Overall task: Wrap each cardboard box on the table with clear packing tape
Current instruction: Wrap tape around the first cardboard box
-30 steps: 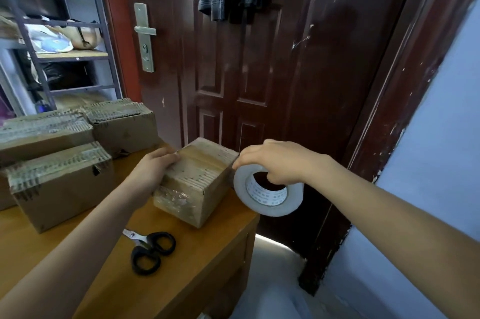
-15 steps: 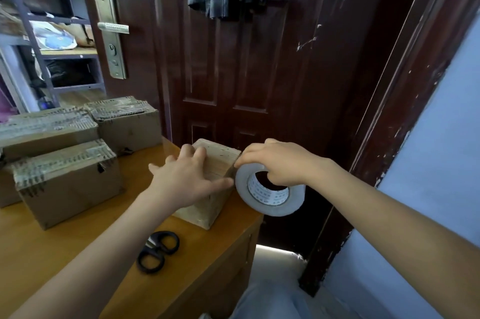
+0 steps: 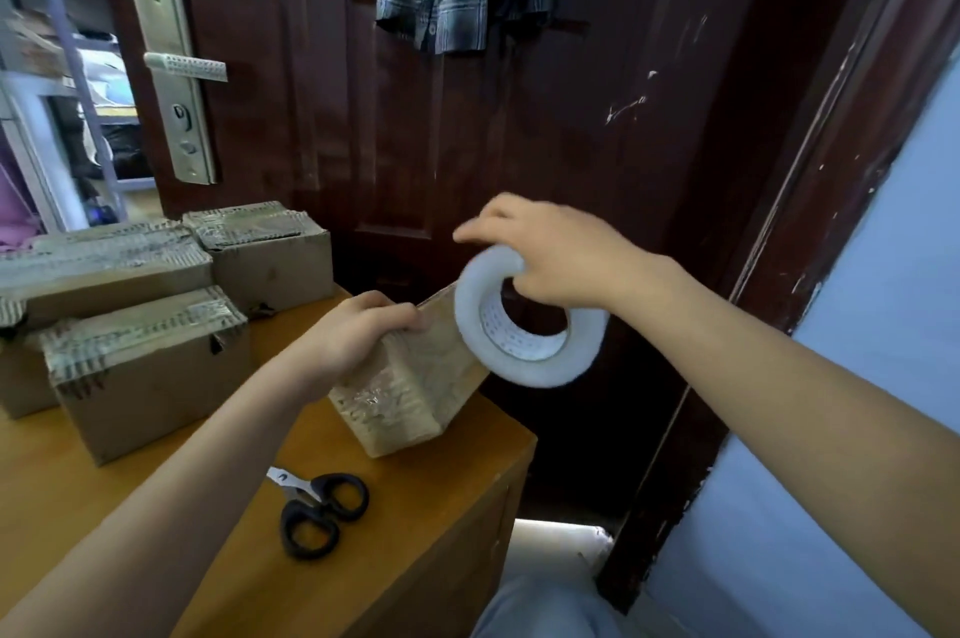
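Observation:
A small cardboard box (image 3: 415, 393), shiny with clear tape, stands tilted on one edge near the right end of the wooden table (image 3: 395, 559). My left hand (image 3: 358, 336) grips its upper left corner. My right hand (image 3: 550, 258) holds a roll of clear packing tape (image 3: 530, 320) by its core, lifted against the box's upper right side. Three larger taped cardboard boxes (image 3: 150, 377) sit at the table's left, one (image 3: 270, 248) at the back.
Black-handled scissors (image 3: 322, 507) lie on the table in front of the small box. A dark wooden door (image 3: 519, 144) with a metal handle (image 3: 182, 66) stands right behind the table. The table's right edge drops off beside the box.
The small box has been tipped up onto an edge. My left hand shifted from lying flat on it to gripping its top corner. My right hand raised the tape roll higher.

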Demonstrator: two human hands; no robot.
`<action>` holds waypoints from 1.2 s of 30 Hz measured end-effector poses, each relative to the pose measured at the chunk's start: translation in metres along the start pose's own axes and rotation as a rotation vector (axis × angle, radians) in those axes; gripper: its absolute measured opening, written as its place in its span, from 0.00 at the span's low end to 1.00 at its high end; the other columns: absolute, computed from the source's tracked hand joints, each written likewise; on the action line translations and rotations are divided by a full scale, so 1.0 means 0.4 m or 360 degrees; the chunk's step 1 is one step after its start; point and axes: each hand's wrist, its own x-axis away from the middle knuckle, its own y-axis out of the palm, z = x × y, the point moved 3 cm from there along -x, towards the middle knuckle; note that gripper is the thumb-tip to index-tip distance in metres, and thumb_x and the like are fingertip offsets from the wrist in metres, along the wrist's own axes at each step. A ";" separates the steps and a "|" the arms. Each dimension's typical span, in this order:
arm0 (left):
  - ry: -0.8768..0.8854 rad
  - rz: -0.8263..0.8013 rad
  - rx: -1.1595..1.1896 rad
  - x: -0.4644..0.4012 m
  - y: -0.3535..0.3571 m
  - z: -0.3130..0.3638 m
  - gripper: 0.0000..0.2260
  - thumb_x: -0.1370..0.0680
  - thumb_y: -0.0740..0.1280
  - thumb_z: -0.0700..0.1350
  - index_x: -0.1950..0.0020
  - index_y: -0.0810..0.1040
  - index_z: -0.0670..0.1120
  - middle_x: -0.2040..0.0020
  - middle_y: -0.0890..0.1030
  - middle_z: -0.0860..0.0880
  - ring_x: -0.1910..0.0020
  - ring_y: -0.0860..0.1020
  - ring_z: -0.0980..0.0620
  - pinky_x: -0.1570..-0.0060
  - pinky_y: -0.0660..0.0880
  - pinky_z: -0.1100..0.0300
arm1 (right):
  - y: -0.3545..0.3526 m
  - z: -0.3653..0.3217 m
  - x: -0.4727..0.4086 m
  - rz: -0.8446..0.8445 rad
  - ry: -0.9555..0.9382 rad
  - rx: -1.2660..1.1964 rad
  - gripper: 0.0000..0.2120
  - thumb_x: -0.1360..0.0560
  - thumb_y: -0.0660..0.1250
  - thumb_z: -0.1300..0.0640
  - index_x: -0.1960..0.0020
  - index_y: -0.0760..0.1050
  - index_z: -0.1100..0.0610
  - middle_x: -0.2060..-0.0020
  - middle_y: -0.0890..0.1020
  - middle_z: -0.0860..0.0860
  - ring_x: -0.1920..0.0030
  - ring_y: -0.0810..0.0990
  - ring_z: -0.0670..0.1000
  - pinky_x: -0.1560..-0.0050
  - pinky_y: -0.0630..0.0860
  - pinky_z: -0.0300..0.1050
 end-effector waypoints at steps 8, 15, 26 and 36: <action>-0.0066 0.0013 0.0185 -0.011 -0.069 -0.029 0.09 0.22 0.66 0.48 0.43 0.78 0.49 0.47 0.80 0.44 0.52 0.79 0.48 0.56 0.75 0.56 | 0.043 -0.022 -0.047 0.0881 0.0279 -0.0584 0.22 0.28 0.69 0.58 0.34 0.74 0.53 0.39 0.73 0.46 0.45 0.76 0.50 0.52 0.75 0.46; 0.0702 0.0575 -0.0663 -0.014 -0.055 0.004 0.13 0.24 0.62 0.34 0.45 0.79 0.48 0.46 0.79 0.49 0.48 0.78 0.50 0.54 0.74 0.62 | 0.057 -0.052 -0.097 0.1183 0.0167 -0.0892 0.12 0.32 0.73 0.59 0.50 0.76 0.59 0.48 0.70 0.46 0.48 0.74 0.51 0.47 0.74 0.47; 0.0530 0.0584 -0.1593 -0.001 0.019 -0.010 0.29 0.28 0.63 0.70 0.45 0.64 0.46 0.53 0.71 0.52 0.51 0.75 0.50 0.54 0.73 0.58 | 0.181 -0.116 -0.085 0.1345 0.0242 -0.0866 0.30 0.29 0.65 0.62 0.27 0.66 0.54 0.30 0.69 0.52 0.33 0.67 0.52 0.32 0.61 0.37; 0.0454 0.0725 -0.1605 -0.006 0.033 -0.023 0.24 0.22 0.60 0.62 0.41 0.67 0.43 0.41 0.75 0.45 0.40 0.74 0.45 0.41 0.71 0.53 | 0.216 -0.113 -0.084 0.1227 0.0221 -0.0801 0.37 0.29 0.68 0.65 0.25 0.57 0.48 0.25 0.62 0.49 0.33 0.69 0.51 0.41 0.62 0.31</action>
